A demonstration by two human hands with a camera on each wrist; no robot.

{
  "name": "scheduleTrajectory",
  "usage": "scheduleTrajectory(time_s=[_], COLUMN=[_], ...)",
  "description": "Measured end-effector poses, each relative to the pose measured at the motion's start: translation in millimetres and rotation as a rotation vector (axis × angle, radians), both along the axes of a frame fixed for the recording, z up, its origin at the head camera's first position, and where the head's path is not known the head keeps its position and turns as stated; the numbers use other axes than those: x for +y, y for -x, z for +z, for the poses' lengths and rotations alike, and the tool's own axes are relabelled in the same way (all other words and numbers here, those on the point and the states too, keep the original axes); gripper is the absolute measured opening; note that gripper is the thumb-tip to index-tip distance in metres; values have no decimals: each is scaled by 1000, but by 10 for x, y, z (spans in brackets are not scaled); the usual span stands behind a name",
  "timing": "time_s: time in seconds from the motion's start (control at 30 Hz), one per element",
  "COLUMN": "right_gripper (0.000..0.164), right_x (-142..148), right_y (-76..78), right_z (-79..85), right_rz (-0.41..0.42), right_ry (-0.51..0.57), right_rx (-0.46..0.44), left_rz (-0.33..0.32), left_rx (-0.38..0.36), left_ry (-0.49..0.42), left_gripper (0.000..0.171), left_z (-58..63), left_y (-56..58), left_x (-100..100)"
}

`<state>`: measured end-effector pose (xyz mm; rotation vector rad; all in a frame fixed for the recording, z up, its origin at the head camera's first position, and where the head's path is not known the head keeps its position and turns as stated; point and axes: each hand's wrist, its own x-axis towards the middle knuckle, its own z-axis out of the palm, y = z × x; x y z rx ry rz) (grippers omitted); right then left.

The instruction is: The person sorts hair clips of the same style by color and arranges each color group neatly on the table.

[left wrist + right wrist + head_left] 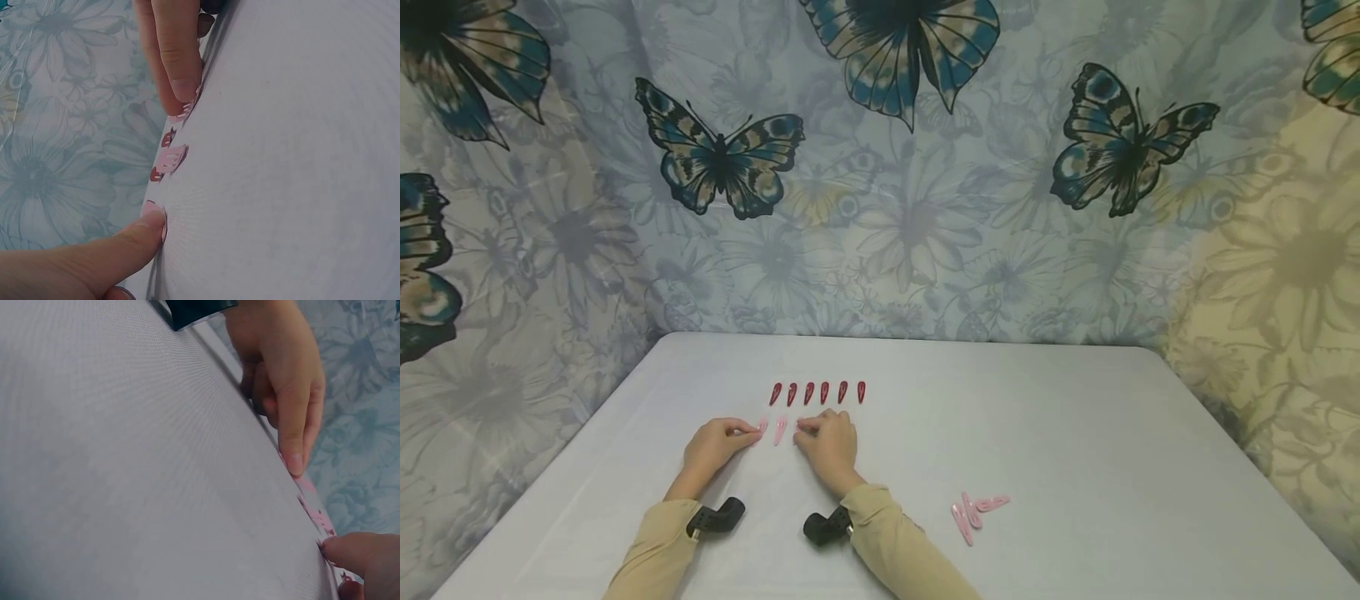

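Note:
Three pink snap hair clips stand in a row on the white table. At the row's left end, my left hand (713, 446) pinches one pink hair clip (762, 426) between thumb and fingers, the clip still lying on the table. The middle pink hair clip (780, 431) lies untouched between both hands. My right hand (831, 446) holds the third pink hair clip (798, 426) by its fingertips, which cover most of it. In the left wrist view, the left thumb (147, 228) presses on its clip. Just beyond runs a row of several dark red hair clips (808, 393).
A loose pile of several pink hair clips (976, 510) lies to the right of my right forearm. The white table (1075, 417) reaches back to a butterfly-patterned cloth (917, 250). Black wrist cameras sit on both cuffs.

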<state>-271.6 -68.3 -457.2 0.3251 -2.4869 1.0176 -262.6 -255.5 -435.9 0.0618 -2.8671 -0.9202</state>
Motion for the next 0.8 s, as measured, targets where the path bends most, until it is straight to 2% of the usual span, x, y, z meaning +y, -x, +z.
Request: scheduleTrajectory(time_s=[0.57, 0.63, 0.8], right_gripper=[13, 11, 8], right_x=[-19, -20, 1], right_y=[-8, -13, 23], right_z=[-1, 9, 92], right_rz=[-6, -6, 32], right_ry=[31, 73, 261], right_rx=[11, 9, -1], left_rz=[7, 7, 5], left_rx=[-11, -16, -16], left_ry=[-9, -9, -2], left_gripper=[21, 21, 22], left_z=[-13, -14, 18], left_y=[-36, -30, 22], left_x=[-13, -17, -12])
